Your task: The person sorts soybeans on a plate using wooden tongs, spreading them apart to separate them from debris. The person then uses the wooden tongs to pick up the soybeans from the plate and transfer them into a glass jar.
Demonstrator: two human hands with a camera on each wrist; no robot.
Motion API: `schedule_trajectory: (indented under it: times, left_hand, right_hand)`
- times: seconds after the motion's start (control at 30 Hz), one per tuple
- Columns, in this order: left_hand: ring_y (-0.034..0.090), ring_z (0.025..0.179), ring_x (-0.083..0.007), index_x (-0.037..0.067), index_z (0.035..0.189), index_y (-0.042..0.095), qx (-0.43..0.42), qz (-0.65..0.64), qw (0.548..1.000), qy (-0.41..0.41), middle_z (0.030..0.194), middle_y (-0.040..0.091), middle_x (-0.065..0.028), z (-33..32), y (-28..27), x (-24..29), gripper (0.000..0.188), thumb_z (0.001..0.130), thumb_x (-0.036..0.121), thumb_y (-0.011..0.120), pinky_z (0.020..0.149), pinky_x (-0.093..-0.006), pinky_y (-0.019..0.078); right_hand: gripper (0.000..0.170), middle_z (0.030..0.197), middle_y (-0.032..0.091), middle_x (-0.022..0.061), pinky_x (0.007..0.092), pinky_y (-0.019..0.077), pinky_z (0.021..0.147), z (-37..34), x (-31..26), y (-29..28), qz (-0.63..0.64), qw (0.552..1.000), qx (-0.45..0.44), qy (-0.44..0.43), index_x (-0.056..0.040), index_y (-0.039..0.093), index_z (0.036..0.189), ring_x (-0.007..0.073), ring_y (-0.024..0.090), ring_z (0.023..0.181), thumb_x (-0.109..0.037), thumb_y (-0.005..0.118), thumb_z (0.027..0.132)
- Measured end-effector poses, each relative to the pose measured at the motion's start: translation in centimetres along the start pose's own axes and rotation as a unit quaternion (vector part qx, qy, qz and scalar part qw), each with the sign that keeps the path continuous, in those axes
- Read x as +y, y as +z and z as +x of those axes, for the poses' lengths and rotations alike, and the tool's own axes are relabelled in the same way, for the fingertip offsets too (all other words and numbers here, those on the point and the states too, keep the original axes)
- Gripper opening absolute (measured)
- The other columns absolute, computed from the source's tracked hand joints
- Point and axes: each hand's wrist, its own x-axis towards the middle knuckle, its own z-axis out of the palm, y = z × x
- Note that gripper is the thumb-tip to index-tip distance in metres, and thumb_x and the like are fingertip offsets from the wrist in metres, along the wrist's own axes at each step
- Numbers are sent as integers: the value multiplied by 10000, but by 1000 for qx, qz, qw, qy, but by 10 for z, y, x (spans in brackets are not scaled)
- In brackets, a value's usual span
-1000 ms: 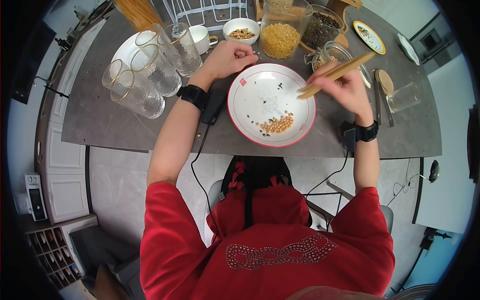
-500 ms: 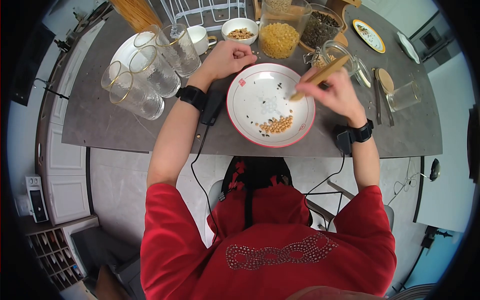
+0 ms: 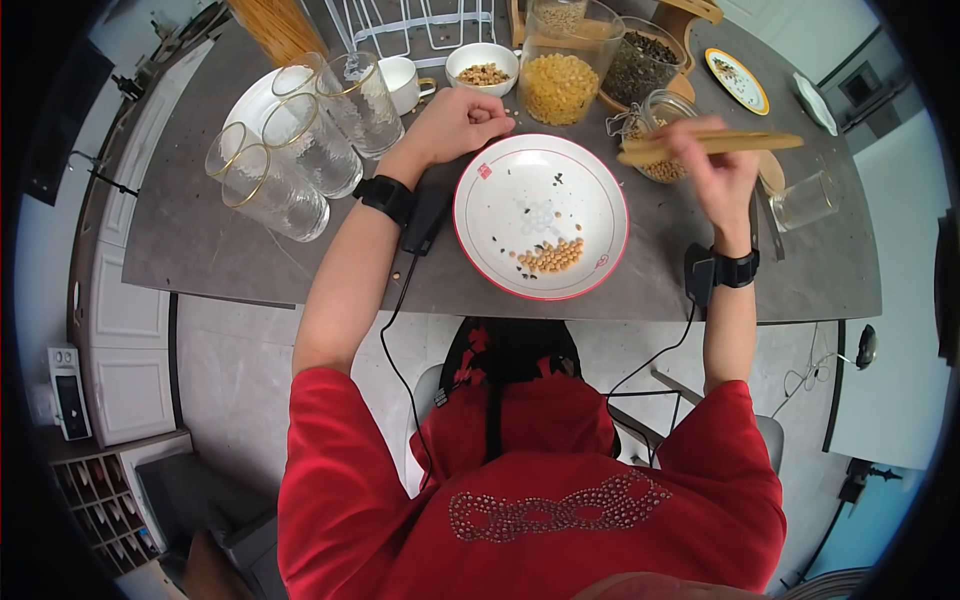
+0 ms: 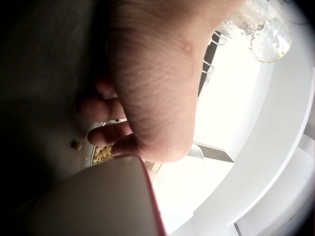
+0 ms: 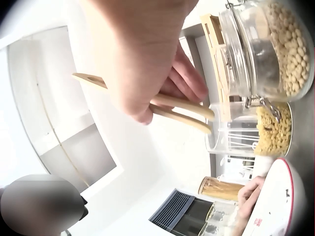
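My right hand (image 3: 722,190) holds wooden tongs (image 3: 740,142) above a glass clip-top jar (image 5: 290,59) part filled with round, pale beans. In the right wrist view the tongs' tips (image 5: 210,123) stand slightly apart, with nothing between them. A white, red-rimmed plate (image 3: 500,205) lies in front of me. On its near side is a cluster of tan beans (image 3: 553,257), with dark bits scattered around. My left hand (image 3: 455,125) rests on the table by the plate's far left edge, fingers loosely curled and holding nothing.
Several gold-rimmed glasses (image 3: 290,180) stand at left. Behind the plate are a white cup (image 3: 402,88), a small bowl (image 3: 480,52), a container of yellow pasta (image 3: 558,88) and one of dark bits (image 3: 640,72). A tumbler (image 3: 803,202) lies at right, near a yellow-rimmed plate (image 3: 762,104).
My right hand swung left over the plate with the tongs, then back right to above the jar. A few loose beans now lie above the cluster. The left hand stayed put.
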Motion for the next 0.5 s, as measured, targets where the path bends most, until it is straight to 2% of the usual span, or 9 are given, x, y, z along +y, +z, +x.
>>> schedule_trajectory:
  times: [0.03,0.1,0.13,0.2,0.23,0.3,0.33,0.47,0.5]
  left_hand:
    - [489,553,-73,11,823,705,0,0,1000,-3,594,608,3,-2,0,-1,232,931,212,743,552,-277,403]
    - [540,652,-7,1,823,689,-26,5,999,-28,707,661,43,-1,-2,0,219,972,161,711,596,-215,427]
    - [540,652,-7,1,823,689,-28,5,999,-26,707,661,43,0,-1,0,219,972,161,711,596,-215,427]
    - [545,657,-8,-4,823,688,-26,16,999,-27,720,675,35,0,-3,1,218,969,156,712,597,-216,432]
    - [545,657,-8,-4,823,688,-25,16,999,-28,720,675,35,1,-4,0,218,969,156,712,597,-216,432]
    - [545,659,-9,-5,828,689,-23,3,1000,-18,723,671,36,-1,-2,1,214,969,155,713,599,-214,432]
    - [551,659,-8,-4,829,691,-30,11,999,-32,726,670,36,-3,-5,10,213,968,155,715,597,-214,433]
    - [534,645,-7,-6,826,691,-21,6,1000,-19,707,650,43,3,-3,-3,219,967,160,715,585,-217,422]
    - [528,642,-7,-8,822,689,-24,3,1000,-21,696,643,44,3,-4,-2,222,966,159,714,581,-217,418]
  right_hand:
    - [108,879,766,62,275,540,685,-3,-2,7,-8,998,-57,-11,-18,776,955,127,702,778,-101,805,891]
    - [107,879,769,41,288,542,709,-5,-10,19,-22,987,-158,-3,-57,782,946,141,712,790,-119,823,869]
    - [107,879,769,41,288,542,709,-6,-14,22,-24,987,-156,-2,-57,782,946,141,712,790,-119,823,869]
    - [177,952,784,55,297,574,791,-5,-16,29,-26,964,-265,11,-20,769,1016,168,736,863,-102,819,866]
    - [177,952,784,55,297,574,791,-4,-14,33,-26,964,-266,11,-20,769,1016,168,736,863,-102,819,866]
    - [146,866,767,22,280,543,685,-8,-11,41,7,970,-245,-6,-76,786,948,175,716,753,-172,842,853]
    - [146,852,768,29,282,539,648,-8,-12,42,-12,968,-252,12,-73,791,951,172,714,714,-191,825,873]
    - [144,821,764,39,281,533,626,-2,-10,40,-75,960,-268,27,-79,802,961,175,717,696,-206,804,895]
    - [141,797,759,42,275,528,613,-3,-7,39,-115,965,-238,1,-85,807,967,167,715,679,-208,800,899]
